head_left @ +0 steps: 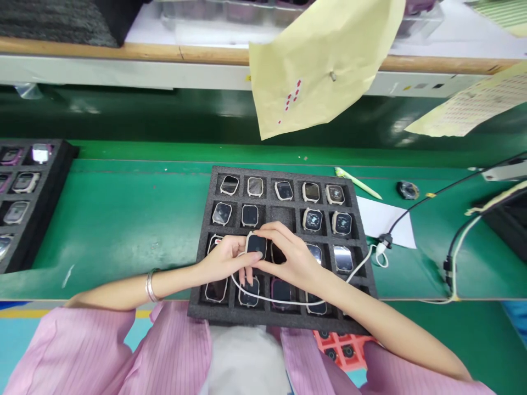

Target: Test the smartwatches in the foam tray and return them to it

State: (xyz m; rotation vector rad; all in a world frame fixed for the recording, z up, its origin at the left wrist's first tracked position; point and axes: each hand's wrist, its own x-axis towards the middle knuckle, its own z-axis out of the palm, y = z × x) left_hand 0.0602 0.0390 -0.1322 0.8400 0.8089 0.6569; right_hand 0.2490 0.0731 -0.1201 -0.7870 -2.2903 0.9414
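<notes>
Being gripped between two hands, a pale-framed watch (256, 246) is held screen up over the middle of the black foam tray (222, 315), whose near edge is set past the front edge of the desk (123, 219). The left hand's (225, 257) thumb and fingers are closed on its left side; by the right hand (290, 258), it is pinched at the top and bottom. A white cable (280, 301) is looped across the tray's nearest row, but whether it is joined to the watch cannot be told. Lit dials are shown on three watches (341, 223) by the tray's far right corner; most other screens are dark or reflective. Bare foam is seen in one compartment (282, 216), second row from the far edge. Handling of the held watch is judged unfinished; how many others are done cannot be told.
</notes>
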